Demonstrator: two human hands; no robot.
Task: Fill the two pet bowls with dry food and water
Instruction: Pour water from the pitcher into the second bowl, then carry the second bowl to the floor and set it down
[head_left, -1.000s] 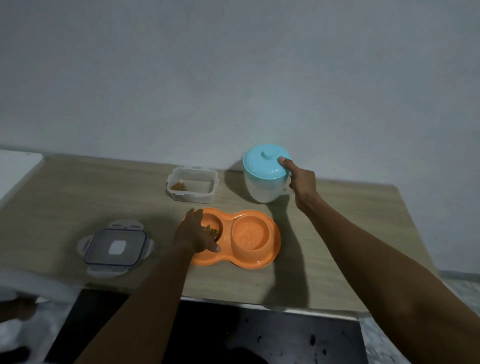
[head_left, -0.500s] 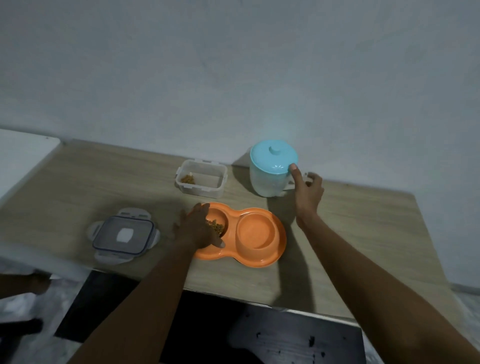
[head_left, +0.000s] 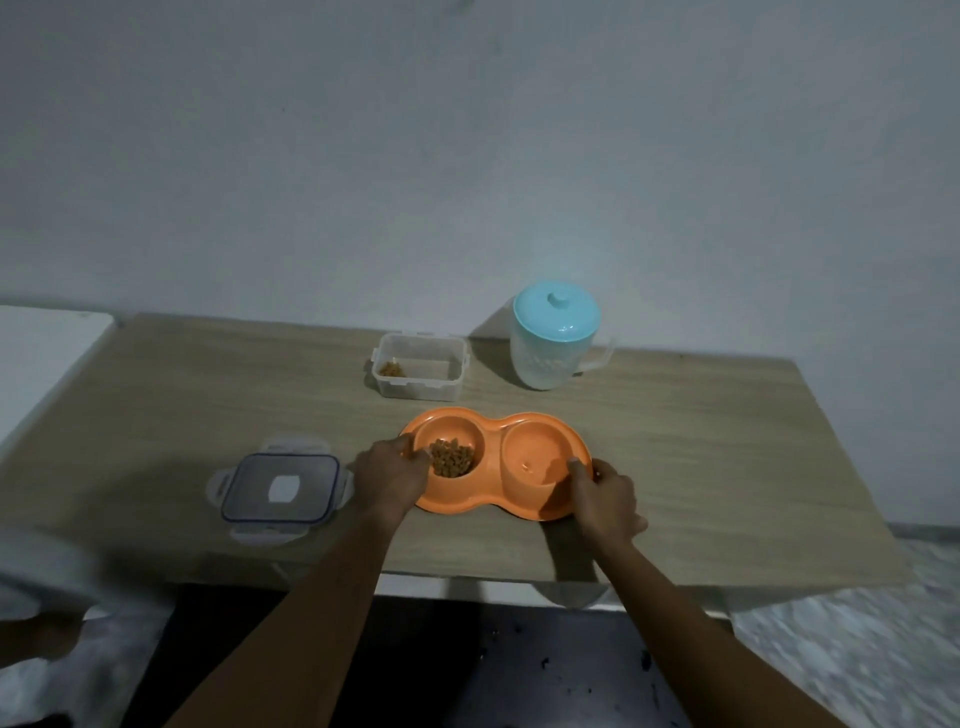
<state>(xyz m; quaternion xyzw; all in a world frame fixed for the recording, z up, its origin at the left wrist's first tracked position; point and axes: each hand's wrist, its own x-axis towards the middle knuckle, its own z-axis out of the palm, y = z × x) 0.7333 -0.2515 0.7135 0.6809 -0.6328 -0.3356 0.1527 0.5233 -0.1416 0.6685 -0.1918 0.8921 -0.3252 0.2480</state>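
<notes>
Orange double pet bowl (head_left: 496, 467) sat on the wooden counter (head_left: 701, 467), near the front edge, roughly centre. Left well held a small heap of dry food (head_left: 451, 457). Right well looked bare inside; could not tell whether it held any water.

Left hand (head_left: 390, 480) lay on the bowl's left end, fingers (head_left: 402, 448) curled over the rim, tips just beside the kibble. Right hand (head_left: 605, 499) gripped the bowl's right end: thumb over the rim on the inside of the right well, the rest of the fingers wrapped round the outer edge. Both hands closed on the bowl, one at each end.

Behind the bowl, toward the wall: clear plastic food container (head_left: 420, 366), lid off, a few bits of kibble in its left corner. To its right, a translucent jug (head_left: 550, 353) with a light-blue lid (head_left: 557, 312) in place, handle pointing right. Both stood well apart from the hands.

Left of the bowl, just beside the left wrist: the container's lid (head_left: 280, 488), flat on the counter, clips splayed out.

Nothing lay between the hands and the bowl. Dark floor below the counter's front edge; blurred pale shapes at far left, not identifiable.
</notes>
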